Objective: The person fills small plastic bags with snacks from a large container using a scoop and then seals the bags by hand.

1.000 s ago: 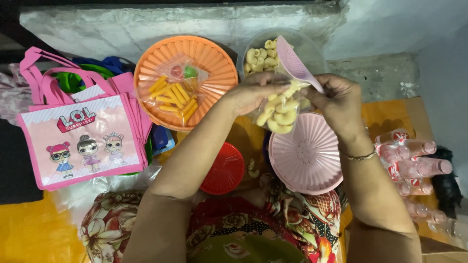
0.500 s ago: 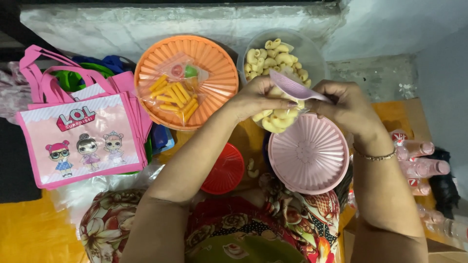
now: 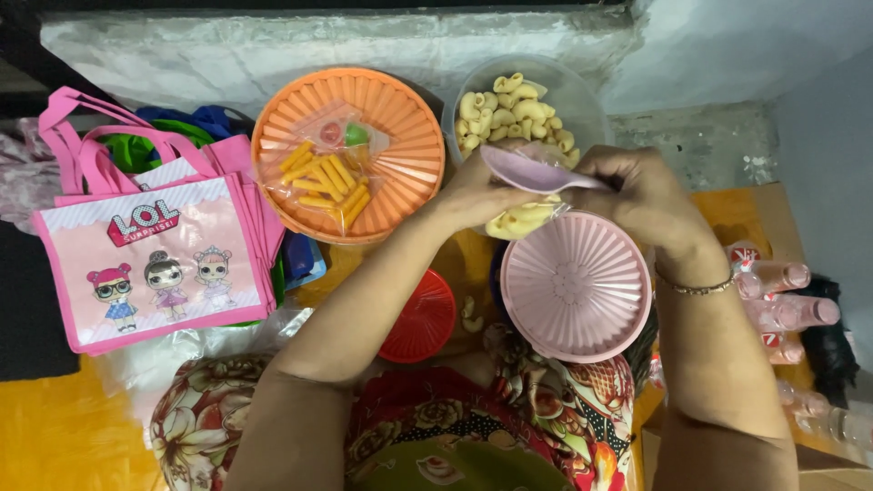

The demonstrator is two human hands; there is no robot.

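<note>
My left hand (image 3: 480, 193) grips a small clear bag of pale curled snack pieces (image 3: 520, 219) just above the far rim of an empty pink ribbed bowl (image 3: 575, 286). My right hand (image 3: 639, 193) meets it from the right, holding a pink scoop (image 3: 527, 170) flat over the bag's mouth. Behind both hands stands a clear bowl (image 3: 573, 89) filled with the same pale curled snacks (image 3: 511, 114).
An orange ribbed plate (image 3: 400, 136) at the back holds a packed clear bag of yellow sticks (image 3: 326, 182). A pink cartoon-doll tote bag (image 3: 164, 264) lies at the left. A red lid (image 3: 420, 318) sits near my lap; small bottles (image 3: 784, 293) lie at the right.
The scoop has come down from tilted upright beside the clear bowl to lying flat over the bag. Both hands have drawn closer together above the pink bowl.
</note>
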